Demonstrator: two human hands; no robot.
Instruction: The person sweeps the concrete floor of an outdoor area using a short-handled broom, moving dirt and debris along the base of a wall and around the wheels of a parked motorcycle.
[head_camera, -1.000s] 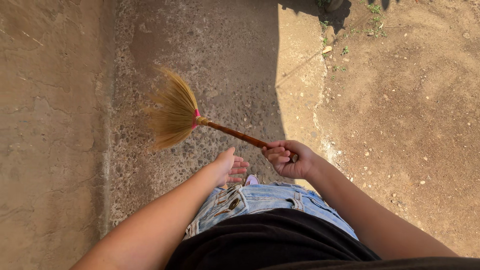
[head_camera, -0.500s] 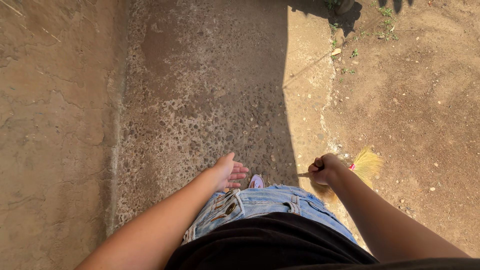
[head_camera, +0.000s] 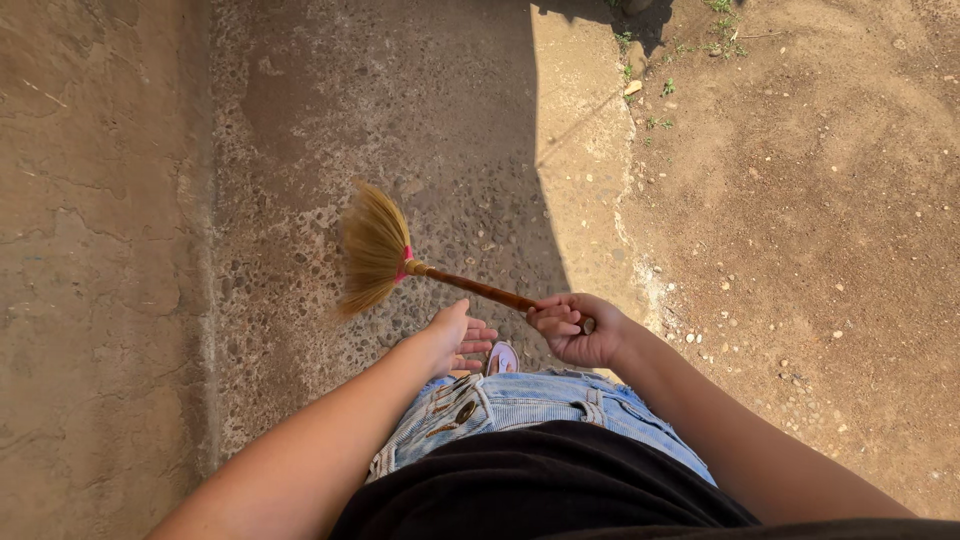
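Right grip closed on broom, handle end hidden; left hand empty

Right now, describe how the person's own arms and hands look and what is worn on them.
Both arms are bare from the bottom edge of the picture to the fingertips: no sleeves, gloves, watch or bracelets show. The left hand and the right hand carry no visible rings. Sunlight falls on both forearms. Below them show a black top and light blue denim shorts with metal buttons.
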